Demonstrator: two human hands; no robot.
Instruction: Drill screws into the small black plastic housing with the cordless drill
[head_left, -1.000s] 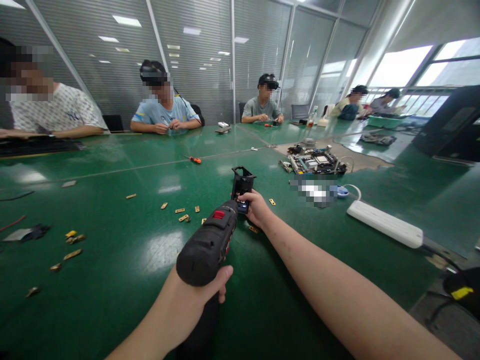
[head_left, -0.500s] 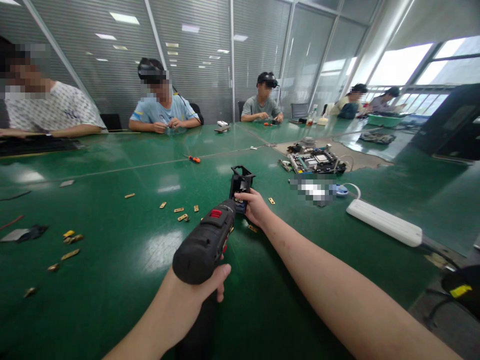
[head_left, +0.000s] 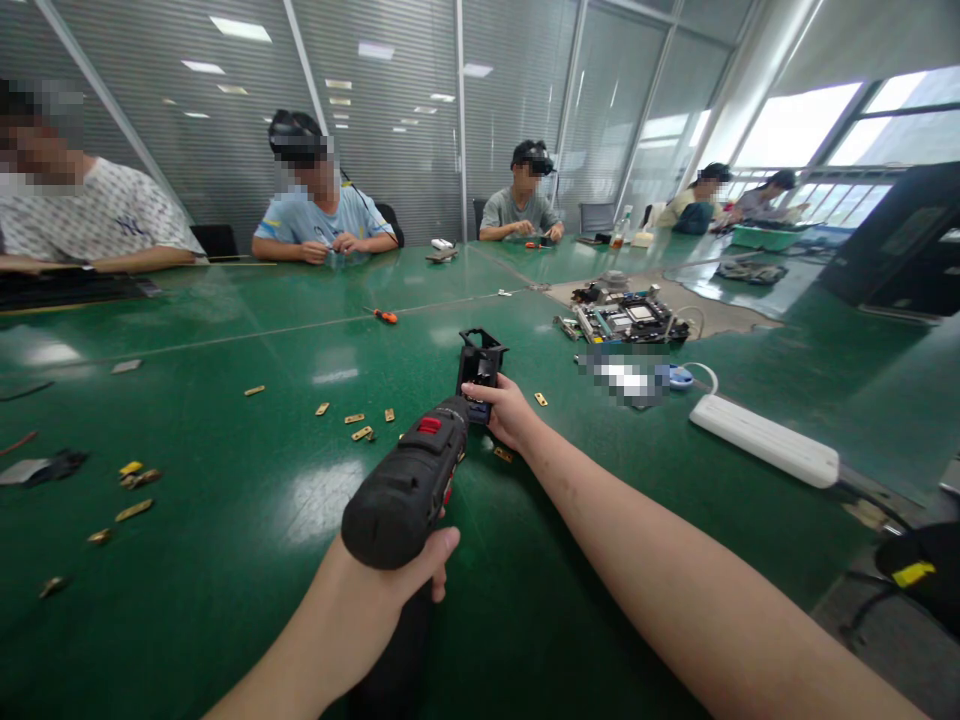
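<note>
My left hand [head_left: 397, 590] is wrapped round the grip of a black cordless drill [head_left: 405, 490] with a red switch on top. The drill's nose points away from me, up against a black plastic housing [head_left: 480, 365]. My right hand [head_left: 506, 405] grips that housing from the right, thumb across its near side; its far end is an open frame. Whatever bit is in the chuck is hidden behind the drill's body. Small brass plates [head_left: 354, 419] with holes lie left of the housing, and another brass plate [head_left: 503, 454] is just below my right hand.
Brass pieces [head_left: 139, 478] lie at the left. An orange screwdriver [head_left: 384, 316] is farther back. To the right are a circuit board [head_left: 634, 315] and a white power strip [head_left: 763, 440]. Several people sit along the far side of the green table [head_left: 225, 600].
The whole view has shifted slightly, with the table things a little further left and up. Both hands keep their hold, and the drill stays against the housing.
</note>
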